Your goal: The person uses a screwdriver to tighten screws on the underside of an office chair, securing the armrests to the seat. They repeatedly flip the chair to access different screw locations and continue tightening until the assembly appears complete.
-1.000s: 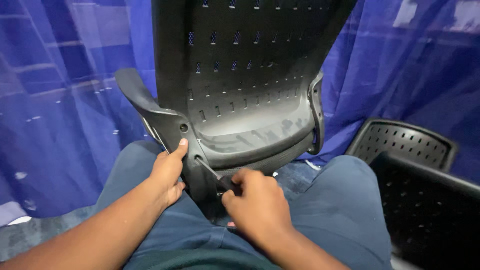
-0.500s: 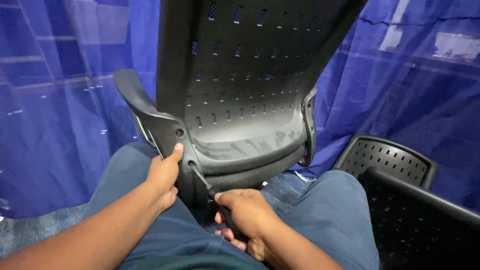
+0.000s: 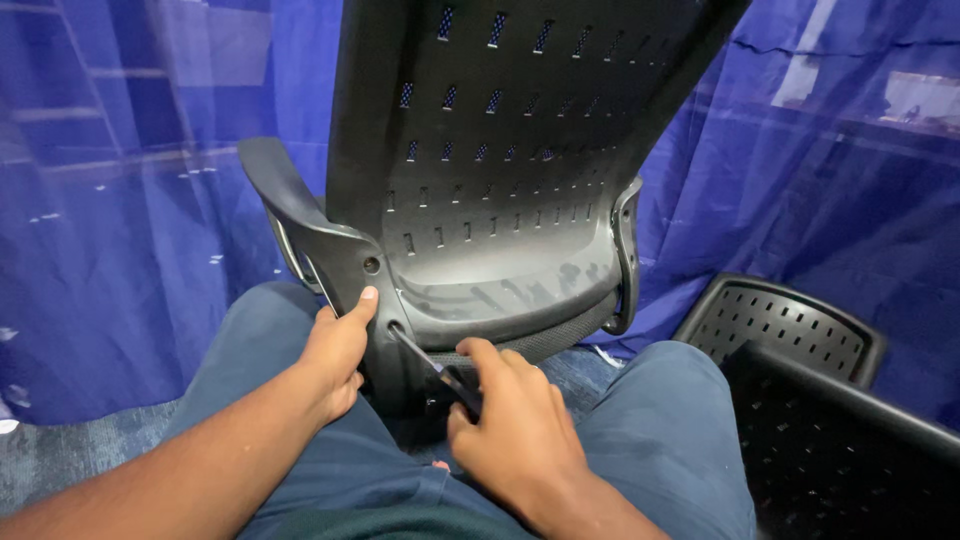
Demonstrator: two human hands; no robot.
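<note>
In the head view, your left hand (image 3: 335,352) is wrapped around the lower left edge of the black perforated chair back (image 3: 500,170), thumb pressed just under a screw hole in the armrest bracket (image 3: 345,262), while the chair back stands upright between your knees against the blue curtain (image 3: 110,200). Your right hand (image 3: 515,425) is closed around the handle of a slim dark tool (image 3: 425,360), its tip set into a second hole at the bottom of the chair back, just right of your left thumb. More black perforated chair parts (image 3: 800,340) lie well apart at your right knee.
</note>
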